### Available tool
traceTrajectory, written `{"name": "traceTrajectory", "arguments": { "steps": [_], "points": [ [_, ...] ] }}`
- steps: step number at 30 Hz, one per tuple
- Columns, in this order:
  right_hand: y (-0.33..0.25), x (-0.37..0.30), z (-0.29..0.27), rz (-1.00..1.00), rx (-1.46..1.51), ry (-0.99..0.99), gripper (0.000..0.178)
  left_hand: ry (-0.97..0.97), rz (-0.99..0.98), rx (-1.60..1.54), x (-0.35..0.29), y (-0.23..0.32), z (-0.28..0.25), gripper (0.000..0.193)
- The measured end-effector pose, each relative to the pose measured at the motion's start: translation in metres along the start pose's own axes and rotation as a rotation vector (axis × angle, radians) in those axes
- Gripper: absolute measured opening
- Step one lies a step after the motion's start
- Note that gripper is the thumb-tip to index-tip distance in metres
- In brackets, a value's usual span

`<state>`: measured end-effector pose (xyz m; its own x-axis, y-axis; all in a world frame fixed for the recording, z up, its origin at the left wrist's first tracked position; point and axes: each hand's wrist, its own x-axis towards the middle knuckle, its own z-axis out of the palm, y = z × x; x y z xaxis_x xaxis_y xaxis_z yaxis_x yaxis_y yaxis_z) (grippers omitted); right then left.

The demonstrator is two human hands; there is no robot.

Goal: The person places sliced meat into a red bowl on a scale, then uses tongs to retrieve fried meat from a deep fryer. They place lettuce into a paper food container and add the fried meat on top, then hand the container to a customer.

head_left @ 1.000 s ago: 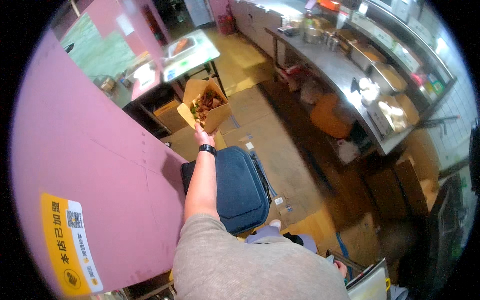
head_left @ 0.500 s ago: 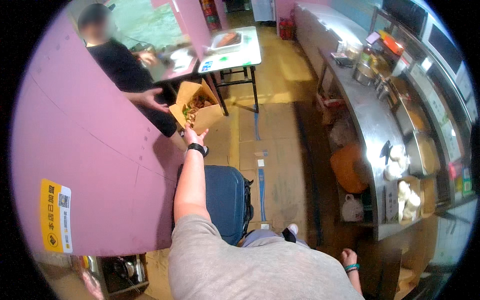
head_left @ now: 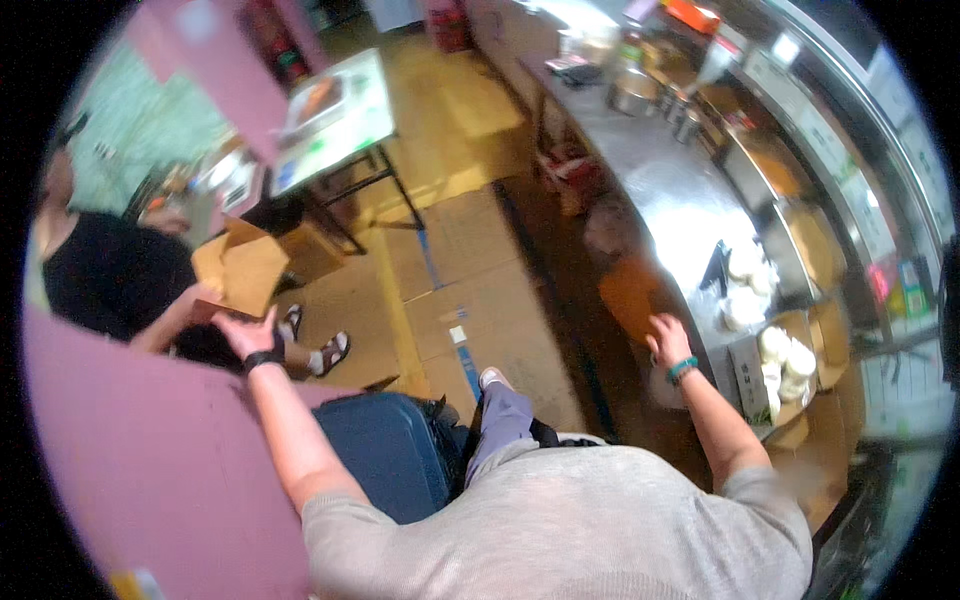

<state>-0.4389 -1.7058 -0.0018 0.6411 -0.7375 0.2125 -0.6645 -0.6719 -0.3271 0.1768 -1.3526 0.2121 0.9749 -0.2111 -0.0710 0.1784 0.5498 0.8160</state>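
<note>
At the left, a brown cardboard takeaway box (head_left: 245, 275) stands tilted between my left hand (head_left: 247, 338) and a person in black. My left hand grips its lower edge, the thumb apart from the fingers. That person's hand (head_left: 185, 308) is at the box's left side, and the food inside is hidden from this angle. Over at the right, my right hand (head_left: 668, 343) hangs beside the steel counter (head_left: 680, 210). Its fingers are loosely apart, with nothing in them.
A blue case (head_left: 385, 450) stands below my left forearm, beside the pink partition (head_left: 170, 440). Ahead is a white folding table (head_left: 345, 140) with a tray. White bundles (head_left: 790, 365) and metal pans (head_left: 800, 240) line the counter. Cardboard (head_left: 490, 300) covers the floor.
My view has turned right and moved forward. The box now sits closer to the other person, whose hand has reached it. My right hand has risen beside the counter.
</note>
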Motion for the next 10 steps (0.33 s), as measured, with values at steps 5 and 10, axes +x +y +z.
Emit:
{"name": "traceTrajectory", "arguments": {
  "steps": [5, 10],
  "points": [
    [0.026, 0.073, 0.007, 0.345, -0.238, 0.084, 0.062, 0.082, 0.024, 0.159, 0.064, -0.043, -0.013, 0.098],
    [0.081, 0.096, 0.034, 0.408, -0.412, 0.009, 0.074, 0.033, -0.212, 0.478, 0.097, -0.152, -0.015, 0.084]
  ]
}}
